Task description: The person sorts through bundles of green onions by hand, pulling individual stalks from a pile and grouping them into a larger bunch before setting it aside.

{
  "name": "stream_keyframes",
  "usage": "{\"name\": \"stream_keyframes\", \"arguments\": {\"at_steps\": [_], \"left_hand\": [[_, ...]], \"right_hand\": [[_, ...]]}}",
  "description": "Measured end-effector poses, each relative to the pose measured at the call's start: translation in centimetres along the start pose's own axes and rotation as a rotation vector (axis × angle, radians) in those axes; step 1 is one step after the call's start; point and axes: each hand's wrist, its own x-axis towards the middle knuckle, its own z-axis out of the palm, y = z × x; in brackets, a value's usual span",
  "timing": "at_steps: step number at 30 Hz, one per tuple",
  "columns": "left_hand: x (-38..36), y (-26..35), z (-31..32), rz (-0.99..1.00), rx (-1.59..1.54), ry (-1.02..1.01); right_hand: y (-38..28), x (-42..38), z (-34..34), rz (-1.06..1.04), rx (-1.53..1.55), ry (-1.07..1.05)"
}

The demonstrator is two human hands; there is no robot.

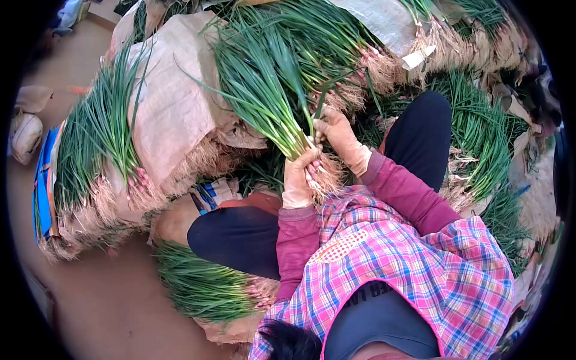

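My left hand (pixel 300 175), in a pale glove, is wrapped round a bunch of spring onions (pixel 273 120) just above the bulbs. The bunch tilts, with its long green leaves pointing up and left and its pinkish bulbs and stringy roots (pixel 327 175) hanging down to the right. My right hand (pixel 342 137), gloved too, is closed at the right side of the bunch. Its fingers pinch a green stalk beside the white stems. Part of that stalk is hidden by the fingers. Below both hands is a checked pink and blue apron (pixel 414 270) over my lap.
More spring onions lie in piles: at the left (pixel 99 144), behind the bunch (pixel 330 36), at the right (pixel 480 138) and by my left knee (pixel 210 282). Pale sacking (pixel 174 90) covers part of the heap. Brown floor (pixel 114 300) shows at lower left.
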Motion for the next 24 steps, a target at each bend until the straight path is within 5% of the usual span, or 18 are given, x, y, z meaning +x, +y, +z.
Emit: {"name": "stream_keyframes", "arguments": {"at_steps": [9,12,13,15,17,19,22,23,24], "left_hand": [[-0.5,0.6,0.3,-0.010,-0.065,0.038],[-0.4,0.8,-0.5,0.094,-0.126,-0.046],[-1.2,1.3,0.0,0.101,-0.376,-0.159],[-1.7,1.5,-0.7,0.190,-0.515,-0.255],[-1.4,1.9,-0.9,0.210,-0.540,-0.230],[-0.7,1.1,-3.1,0.052,-0.393,-0.078],[-0.5,1.0,-1.0,0.084,-0.521,-0.162],[-0.8,1.2,-0.9,0.058,-0.473,-0.172],[-0.3,0.7,-1.8,0.055,-0.527,-0.279]], "right_hand": [[0.7,-0.3,2.5,0.168,0.214,0.181],[-0.2,0.2,3.1,0.265,0.445,0.214],[1.2,1.7,1.2,0.306,0.804,0.287],[2.6,3.9,-2.2,0.065,0.478,0.181],[2.5,2.6,-1.1,0.308,-0.344,-0.188],[3.8,2.7,-0.2,-0.301,-0.888,-0.266],[-0.2,7.9,1.6,-0.502,-1.273,0.314],[-0.6,10.2,1.3,-0.246,-1.379,0.134],[0.2,12.0,0.5,-0.317,-1.398,0.039]]}}
